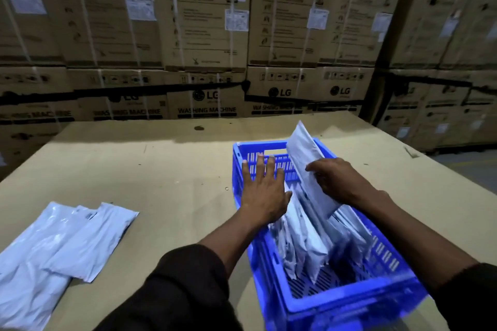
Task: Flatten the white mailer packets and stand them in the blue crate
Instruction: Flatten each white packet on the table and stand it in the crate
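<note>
Slotting another white mailer into the blue crate [317, 306].

Right hand [337, 180] grasping one mailer [309, 161] on edge, tilted toward 11 o'clock, likely to slide in beside the standing packets [301, 236]. Left hand [265, 191] released, fingers spread flat over the crate's 9 o'clock wall, seemingly holding the row back. More packets [53, 244] flat on the desk [174, 169] at 8 o'clock, awaiting a turn.

dim, bluish cast | brighter patch on tabletop [161, 169] | edges bowed, wide-angle | lower corners motion-blurred
</note>
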The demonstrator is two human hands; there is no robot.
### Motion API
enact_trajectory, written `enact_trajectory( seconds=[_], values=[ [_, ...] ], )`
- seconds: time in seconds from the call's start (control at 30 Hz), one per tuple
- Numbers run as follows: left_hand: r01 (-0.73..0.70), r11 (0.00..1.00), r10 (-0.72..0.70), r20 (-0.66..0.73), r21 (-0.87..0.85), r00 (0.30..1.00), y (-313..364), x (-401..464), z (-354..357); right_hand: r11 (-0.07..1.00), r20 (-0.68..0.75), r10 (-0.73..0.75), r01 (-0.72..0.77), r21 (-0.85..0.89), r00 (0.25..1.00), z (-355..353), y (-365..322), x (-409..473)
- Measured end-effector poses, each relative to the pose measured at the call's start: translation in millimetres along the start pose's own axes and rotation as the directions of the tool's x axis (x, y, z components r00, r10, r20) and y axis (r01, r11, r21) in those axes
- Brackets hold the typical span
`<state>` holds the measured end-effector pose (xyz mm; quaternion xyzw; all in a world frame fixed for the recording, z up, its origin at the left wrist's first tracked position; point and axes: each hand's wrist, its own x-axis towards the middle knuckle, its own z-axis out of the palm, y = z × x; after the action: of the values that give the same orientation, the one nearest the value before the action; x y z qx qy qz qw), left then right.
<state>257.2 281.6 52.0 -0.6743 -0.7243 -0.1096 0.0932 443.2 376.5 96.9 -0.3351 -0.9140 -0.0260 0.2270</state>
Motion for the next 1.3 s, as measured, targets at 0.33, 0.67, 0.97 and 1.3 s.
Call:
enact_trajectory(
  seconds=[0.33, 0.67, 0.97, 1.3],
  values=[
    [-0.06, 0.998, 0.059, 0.226, -0.001, 0.972, 85, 21, 58, 0.981, 0.177, 0.115, -0.084, -0.175, 0.977, -9, 67, -41],
    [-0.141, 0.986, 0.16, 0.292, -0.087, 0.943, 138, 41, 82, 0.951, 0.264, 0.099, -0.013, -0.308, 0.959, -12, 80, -53],
    [-0.207, 0.967, 0.243, 0.309, -0.146, 0.919, 150, 69, 100, 0.928, 0.279, 0.125, -0.013, -0.372, 0.952, -12, 83, -53],
    [-0.26, 0.965, 0.258, 0.349, -0.042, 0.901, 139, 67, 103, 0.92, 0.33, 0.167, -0.026, -0.392, 0.929, 26, 77, -59]
  ],
)
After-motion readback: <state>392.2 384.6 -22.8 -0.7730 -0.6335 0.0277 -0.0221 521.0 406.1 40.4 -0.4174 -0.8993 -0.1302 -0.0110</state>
